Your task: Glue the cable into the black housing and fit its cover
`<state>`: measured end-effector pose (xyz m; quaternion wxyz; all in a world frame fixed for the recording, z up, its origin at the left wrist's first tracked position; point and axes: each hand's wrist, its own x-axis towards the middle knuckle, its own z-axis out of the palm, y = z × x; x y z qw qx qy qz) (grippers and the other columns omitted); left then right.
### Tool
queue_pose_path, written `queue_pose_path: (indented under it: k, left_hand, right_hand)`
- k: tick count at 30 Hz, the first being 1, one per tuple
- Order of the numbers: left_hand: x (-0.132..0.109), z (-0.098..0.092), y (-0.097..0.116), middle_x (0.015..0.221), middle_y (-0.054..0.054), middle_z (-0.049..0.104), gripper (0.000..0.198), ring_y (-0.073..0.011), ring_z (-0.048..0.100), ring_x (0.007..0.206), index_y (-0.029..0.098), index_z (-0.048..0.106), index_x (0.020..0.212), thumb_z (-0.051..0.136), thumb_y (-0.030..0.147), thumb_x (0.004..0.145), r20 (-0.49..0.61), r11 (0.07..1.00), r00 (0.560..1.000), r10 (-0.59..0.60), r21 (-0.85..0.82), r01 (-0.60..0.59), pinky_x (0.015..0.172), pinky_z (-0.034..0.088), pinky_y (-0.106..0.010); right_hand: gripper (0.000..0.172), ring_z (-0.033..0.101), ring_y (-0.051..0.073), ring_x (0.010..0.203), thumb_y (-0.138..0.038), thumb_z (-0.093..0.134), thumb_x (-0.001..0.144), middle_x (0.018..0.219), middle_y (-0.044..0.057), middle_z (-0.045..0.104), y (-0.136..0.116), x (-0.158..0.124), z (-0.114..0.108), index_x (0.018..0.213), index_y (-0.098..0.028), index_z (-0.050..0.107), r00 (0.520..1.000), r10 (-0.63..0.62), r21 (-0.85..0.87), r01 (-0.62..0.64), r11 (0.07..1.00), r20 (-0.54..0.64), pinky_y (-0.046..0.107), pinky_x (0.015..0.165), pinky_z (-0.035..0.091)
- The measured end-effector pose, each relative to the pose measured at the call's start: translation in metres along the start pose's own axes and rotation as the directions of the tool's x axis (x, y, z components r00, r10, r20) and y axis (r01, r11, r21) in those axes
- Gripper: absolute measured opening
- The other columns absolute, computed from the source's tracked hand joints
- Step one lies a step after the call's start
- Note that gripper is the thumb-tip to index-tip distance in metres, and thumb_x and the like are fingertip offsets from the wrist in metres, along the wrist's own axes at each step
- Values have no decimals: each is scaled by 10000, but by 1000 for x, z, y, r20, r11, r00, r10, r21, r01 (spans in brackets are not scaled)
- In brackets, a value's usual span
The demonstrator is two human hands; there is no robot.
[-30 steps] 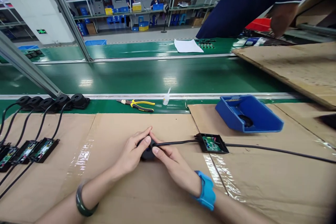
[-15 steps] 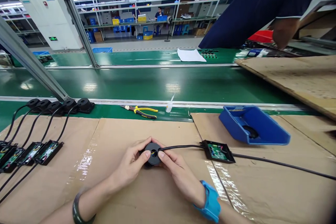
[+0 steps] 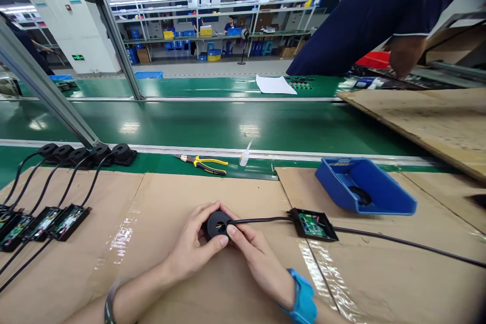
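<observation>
Above the brown cardboard sheet (image 3: pixel 170 202), my left hand (image 3: pixel 197 243) grips a round black part (image 3: pixel 217 223) from its left, the thumb lying on its lower face. My right hand (image 3: pixel 250 243) holds the right side of the same part, thumb and fingers at the place where a black cable (image 3: pixel 261 219) enters. Yellow and blue wires show in the part's central hole. The cable runs right to an open black case (image 3: pixel 314 225) with a green circuit board, and another black cable leaves that case toward the right edge.
Several wired assemblies (image 3: pixel 70 221) lie at the left. Yellow-handled pliers (image 3: pixel 207 163) and a small white bottle (image 3: pixel 245 156) lie beyond my hands. A blue bin (image 3: pixel 368 187) stands at right. Across the green line, a person in dark blue (image 3: pixel 360 25) leans in.
My left thumb has slid down off the hole to the part's lower edge, and the part is turned a little. At far left, another person has come into view.
</observation>
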<state>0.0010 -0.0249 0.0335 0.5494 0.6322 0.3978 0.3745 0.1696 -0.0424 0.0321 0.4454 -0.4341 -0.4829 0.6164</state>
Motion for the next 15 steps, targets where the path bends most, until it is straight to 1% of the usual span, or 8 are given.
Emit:
queue_pose_path:
  k: [3, 6, 8, 10, 12, 13, 14, 15]
  left_hand:
    - [0, 1, 0, 1385, -138, 449, 588, -263, 450, 1293, 217, 482, 1370, 655, 408, 841, 3, 1000, 1000, 4, -23, -4, 1077, 410, -445]
    - [3, -2, 0, 1333, -124, 496, 565, -262, 478, 1255, 230, 511, 1351, 652, 422, 838, 7, 1000, 1000, 15, -27, -15, 1075, 402, -452]
    - [5, -4, -2, 1316, -113, 517, 527, -259, 480, 1250, 234, 536, 1330, 633, 430, 851, -10, 1000, 1000, 26, -16, -26, 1084, 385, -449]
    - [5, -2, -5, 1292, -107, 549, 456, -255, 490, 1241, 228, 587, 1278, 600, 440, 874, -62, 999, 997, 46, 2, -46, 1097, 364, -448]
    - [4, 4, -9, 1232, -115, 604, 408, -258, 533, 1191, 208, 659, 1181, 598, 465, 870, -151, 998, 986, 68, 2, -68, 1084, 373, -444]
    - [3, 8, -13, 1169, -123, 641, 418, -267, 571, 1134, 193, 693, 1119, 633, 493, 835, -200, 997, 977, 74, -20, -80, 1049, 409, -439]
    - [4, 13, -17, 1102, -129, 672, 451, -276, 603, 1073, 182, 715, 1069, 668, 532, 789, -248, 997, 967, 57, -43, -70, 1014, 437, -438]
    - [6, 17, -23, 1036, -131, 696, 498, -288, 629, 1011, 178, 734, 1014, 704, 582, 725, -282, 997, 959, 41, -56, -59, 982, 458, -443]
  right_hand:
    - [559, 440, 324, 1294, -627, 568, 851, 1379, 104, 519, 2, -1, 0, 1176, -186, 681, 1000, -11, -2, 11, 1000, 1, 517, 1145, 248]
    - [540, 469, 325, 1266, -610, 569, 860, 1328, 109, 566, 5, 0, 0, 1181, -191, 681, 1000, -20, 7, 20, 1000, -4, 527, 1136, 269]
    - [560, 489, 330, 1246, -626, 572, 849, 1309, 110, 580, 10, 1, -1, 1176, -186, 684, 1000, -17, 2, 17, 1000, -16, 535, 1130, 285]
    - [610, 508, 348, 1226, -670, 581, 814, 1282, 114, 600, 16, 0, -2, 1155, -177, 696, 999, -9, -42, 8, 999, -40, 550, 1118, 308]
    - [653, 528, 358, 1208, -721, 568, 782, 1241, 102, 628, 22, -2, -2, 1157, -201, 696, 997, -8, -151, -5, 989, -83, 548, 1104, 349]
    - [657, 539, 353, 1199, -741, 546, 780, 1220, 91, 641, 23, -4, -2, 1169, -231, 688, 993, -20, -223, -6, 975, -112, 533, 1087, 389]
    - [645, 548, 334, 1194, -758, 512, 788, 1213, 70, 646, 24, -6, -2, 1190, -280, 670, 990, -38, -307, -6, 952, -136, 504, 1054, 443]
    - [625, 539, 320, 1208, -750, 507, 798, 1235, 66, 631, 24, -8, -2, 1233, -318, 630, 993, -48, -336, 8, 942, -110, 489, 1018, 480]
